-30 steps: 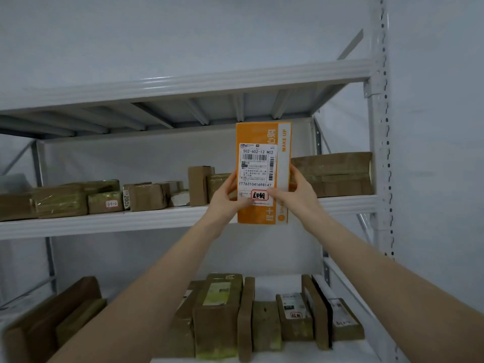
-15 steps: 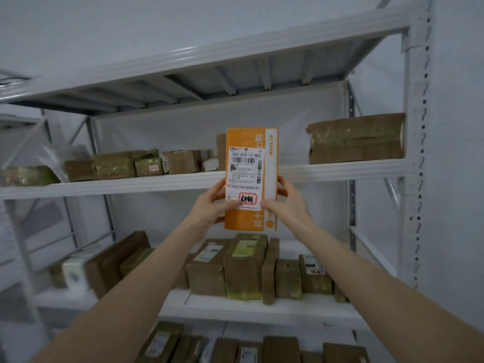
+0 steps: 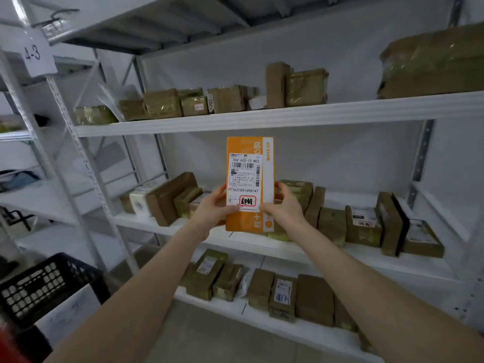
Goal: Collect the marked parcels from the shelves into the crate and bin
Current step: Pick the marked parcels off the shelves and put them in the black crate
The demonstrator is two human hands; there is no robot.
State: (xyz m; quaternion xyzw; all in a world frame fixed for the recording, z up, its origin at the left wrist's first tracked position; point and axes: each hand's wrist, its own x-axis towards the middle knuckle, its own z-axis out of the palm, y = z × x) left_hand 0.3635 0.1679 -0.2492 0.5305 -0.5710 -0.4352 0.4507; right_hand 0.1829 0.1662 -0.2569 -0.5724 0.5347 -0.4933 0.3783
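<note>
Head view, one entry in hand

Item: orange parcel, centre of the frame, upright, held in the air in front of the middle shelf and touching no board.

Hold: my left hand grips its lower left edge with the thumb across the front. My right hand grips the lower right edge the same way. Both sit low, I judge, so that the label faces me uncovered for checking.

Look: flat, tall and narrow; orange face with a white strip down the right side reading MAKE UP; white shipping label with barcodes, 502-602-12 N02 and YT7631041698147; at the label's foot a red-ringed mark with dark handwriting, so I take it as marked.

Nearby: black crate, lower left of the frame, lattice walls, well apart from the parcel and its likely destination; brown taped parcels in rows on the shelves
</note>
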